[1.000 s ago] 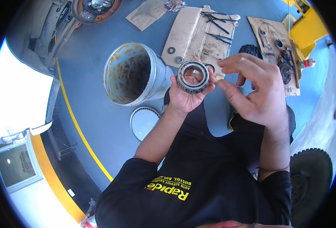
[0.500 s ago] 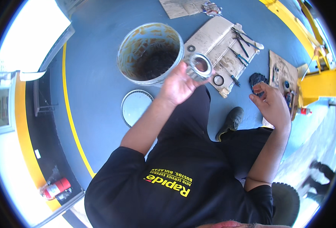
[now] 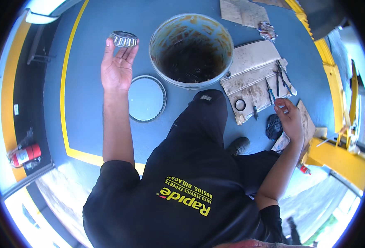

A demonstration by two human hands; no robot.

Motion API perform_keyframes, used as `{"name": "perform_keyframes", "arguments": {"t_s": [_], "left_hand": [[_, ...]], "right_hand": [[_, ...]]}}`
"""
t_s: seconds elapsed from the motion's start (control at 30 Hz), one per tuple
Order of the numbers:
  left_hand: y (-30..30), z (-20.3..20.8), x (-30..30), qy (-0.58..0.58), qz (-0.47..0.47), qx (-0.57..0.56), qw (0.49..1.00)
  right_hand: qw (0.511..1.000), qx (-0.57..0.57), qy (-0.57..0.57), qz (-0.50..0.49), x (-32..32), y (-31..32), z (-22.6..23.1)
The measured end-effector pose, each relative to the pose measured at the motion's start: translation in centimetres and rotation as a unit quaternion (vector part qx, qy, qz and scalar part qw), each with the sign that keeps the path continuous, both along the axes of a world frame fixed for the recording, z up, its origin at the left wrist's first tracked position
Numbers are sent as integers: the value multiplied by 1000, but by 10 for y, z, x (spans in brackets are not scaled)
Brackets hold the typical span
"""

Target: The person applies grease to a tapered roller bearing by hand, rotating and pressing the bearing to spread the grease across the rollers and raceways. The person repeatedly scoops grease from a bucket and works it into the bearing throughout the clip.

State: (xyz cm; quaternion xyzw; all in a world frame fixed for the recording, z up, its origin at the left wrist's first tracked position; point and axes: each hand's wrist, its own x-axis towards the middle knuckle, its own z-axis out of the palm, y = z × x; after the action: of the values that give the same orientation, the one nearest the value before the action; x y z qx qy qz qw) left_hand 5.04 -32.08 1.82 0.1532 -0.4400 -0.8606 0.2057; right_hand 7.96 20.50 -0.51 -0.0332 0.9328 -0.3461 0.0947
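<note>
My left hand point(image 3: 118, 68) is raised at the far left, arm stretched out, with its fingertips and thumb closed on a shiny metal tapered roller bearing point(image 3: 125, 39). The rollers face me along the bearing's side. On the right, my right hand point(image 3: 291, 120) hovers half curled, its thumb and fingers slightly apart and nothing visible in them. Below that hand lie a black plastic bag point(image 3: 274, 126) and pliers with teal handles point(image 3: 270, 90). A large bucket point(image 3: 191, 86), smeared brown inside with a dark bottom, stands between my hands.
A round pale lid point(image 3: 147, 99) lies left of the bucket. Stained cardboard point(image 3: 254, 53) holds a black ring point(image 3: 240, 105), a smaller ring point(image 3: 227, 74), a screwdriver point(image 3: 255, 113) and black pliers point(image 3: 279, 78). A yellow metal frame point(image 3: 329, 157) stands at right, a fire extinguisher point(image 3: 25, 155) at left.
My left hand has carried the bearing from beside the bucket's right rim far out to the left and turned it. My view has swung left; the right hand stays at the right side, still half curled.
</note>
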Motion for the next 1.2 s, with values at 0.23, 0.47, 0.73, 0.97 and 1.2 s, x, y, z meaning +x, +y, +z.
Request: {"name": "perform_keyframes", "arguments": {"t_s": [0.23, 0.47, 0.73, 0.97, 1.2], "left_hand": [[-25, -34, -6, -35, 79, 2, 996], [-36, -59, 4, -106, 121, 7, 987], [-33, -121, 100, -173, 228, 81, 955], [-21, -148, 165, -267, 278, 119, 915], [-25, -172, 165, -267, 252, 144, 919]], "right_hand": [[966, -44, -93, 237, -144, -144, 49], [843, 94, -89, 522, -275, -295, -75], [689, 301, -345, 562, -255, -388, -243], [720, 255, -191, 617, -198, -399, -325], [801, 208, -234, 511, -177, -365, -377]]}}
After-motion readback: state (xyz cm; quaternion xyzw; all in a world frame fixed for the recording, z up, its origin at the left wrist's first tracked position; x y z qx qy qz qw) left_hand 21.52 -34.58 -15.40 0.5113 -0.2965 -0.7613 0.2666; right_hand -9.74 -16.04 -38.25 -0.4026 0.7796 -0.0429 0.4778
